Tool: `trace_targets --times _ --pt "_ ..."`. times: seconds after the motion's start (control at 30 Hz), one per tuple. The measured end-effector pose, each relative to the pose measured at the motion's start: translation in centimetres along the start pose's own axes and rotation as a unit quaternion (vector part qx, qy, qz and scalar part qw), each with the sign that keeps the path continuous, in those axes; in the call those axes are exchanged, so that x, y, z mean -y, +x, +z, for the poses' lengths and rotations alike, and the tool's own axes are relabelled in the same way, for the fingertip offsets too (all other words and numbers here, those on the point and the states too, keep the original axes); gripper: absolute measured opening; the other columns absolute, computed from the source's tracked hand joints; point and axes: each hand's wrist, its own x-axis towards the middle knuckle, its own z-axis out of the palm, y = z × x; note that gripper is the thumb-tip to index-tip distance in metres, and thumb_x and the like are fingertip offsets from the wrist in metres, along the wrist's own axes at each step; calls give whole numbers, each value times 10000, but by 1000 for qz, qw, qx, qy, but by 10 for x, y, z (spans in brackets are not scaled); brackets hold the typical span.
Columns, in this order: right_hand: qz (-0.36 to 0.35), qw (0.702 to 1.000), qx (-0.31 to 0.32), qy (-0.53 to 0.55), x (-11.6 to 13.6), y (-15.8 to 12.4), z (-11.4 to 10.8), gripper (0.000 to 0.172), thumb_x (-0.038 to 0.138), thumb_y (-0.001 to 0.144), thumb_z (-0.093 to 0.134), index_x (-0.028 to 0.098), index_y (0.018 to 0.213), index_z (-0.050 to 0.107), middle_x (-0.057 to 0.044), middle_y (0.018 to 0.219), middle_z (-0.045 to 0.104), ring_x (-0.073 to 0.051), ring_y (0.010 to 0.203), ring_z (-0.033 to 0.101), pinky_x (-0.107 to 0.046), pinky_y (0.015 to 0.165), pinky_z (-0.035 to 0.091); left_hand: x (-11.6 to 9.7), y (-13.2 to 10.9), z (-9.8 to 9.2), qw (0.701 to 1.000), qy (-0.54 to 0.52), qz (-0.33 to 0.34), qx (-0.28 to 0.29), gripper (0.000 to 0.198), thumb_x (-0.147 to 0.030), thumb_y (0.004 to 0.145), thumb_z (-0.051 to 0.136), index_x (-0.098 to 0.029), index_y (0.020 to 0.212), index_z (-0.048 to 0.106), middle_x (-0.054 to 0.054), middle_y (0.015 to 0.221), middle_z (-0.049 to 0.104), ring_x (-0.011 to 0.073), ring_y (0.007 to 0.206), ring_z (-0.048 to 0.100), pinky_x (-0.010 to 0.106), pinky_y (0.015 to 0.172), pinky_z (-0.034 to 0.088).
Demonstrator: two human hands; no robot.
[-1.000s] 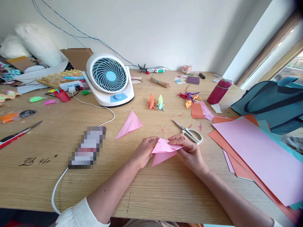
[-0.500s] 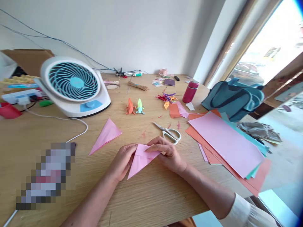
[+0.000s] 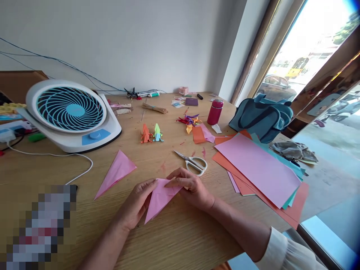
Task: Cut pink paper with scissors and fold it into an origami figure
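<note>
Between my two hands is a folded pink sheet of paper [image 3: 160, 198], its long point aimed toward me. My left hand [image 3: 139, 200] pinches its left edge, thumb on top and the other fingers partly hidden beneath. At the upper right corner my right hand [image 3: 194, 189] grips the paper, its fingers lying over the face. A second pink paper triangle [image 3: 116, 172] lies flat to the left. Just beyond my right hand are scissors [image 3: 194, 163] with white handles, their blades pointing away to the left.
Orange and green folded paper figures [image 3: 151, 134] stand mid-table. A stack of coloured sheets [image 3: 258, 168] lies at right, before a teal bag [image 3: 261, 116] and a red bottle [image 3: 215, 111]. A white fan [image 3: 73, 112] stands at left, its cable [image 3: 84, 170] running across the table.
The view has turned a little to the right and up. Both hands still hold the folded paper, and its top flap now lies slightly differently under my right fingers.
</note>
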Motion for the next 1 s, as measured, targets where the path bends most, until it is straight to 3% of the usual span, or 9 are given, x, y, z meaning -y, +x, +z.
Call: trace_targets --times 0.2,0.33,0.5,0.63,0.77,1.0 --pt "-1 1000 8 -13 2 1 -2 401 -28 845 465 211 1037 724 -95 1068 626 -171 948 631 -292 794 539 -4 -3 2 999 23 -2 44 359 -439 827 712 -184 1079 733 65 958 732 153 793 597 211 670 438" --pt "-3 999 32 -30 4 1 -2 447 -33 837 460 230 1107 700 -96 1098 615 -183 992 624 -318 833 539 0 0 0 999 31 28 23 308 -403 831 716 -169 1029 744 63 942 734 164 841 614 225 745 449" --pt "17 995 76 -61 7 -1 -2 618 -45 812 458 255 1342 562 -103 1238 556 -211 1158 558 -371 966 495 6 6 -6 997 10 73 4 296 -380 832 716 -159 1028 733 58 932 729 159 854 622 234 775 449" --pt "32 990 118 -74 12 -1 -4 629 97 864 580 261 1453 432 -114 1359 476 -243 1261 485 -417 1072 425 7 10 -12 996 3 91 -15 330 -401 819 723 -155 1038 719 58 931 721 161 850 624 239 764 446" --pt "59 992 87 -64 13 0 -5 487 289 927 598 244 1396 476 -113 1304 520 -253 1222 508 -430 1049 439 6 9 -11 995 16 98 -23 312 -429 808 722 -152 948 702 32 889 695 142 810 598 223 738 428" --pt "97 993 19 -59 4 -2 -2 343 352 955 557 245 1281 559 -106 1204 577 -243 1067 578 -412 905 512 5 7 -6 993 42 108 -4 309 -437 805 710 -159 935 668 12 861 661 154 830 594 241 764 428"
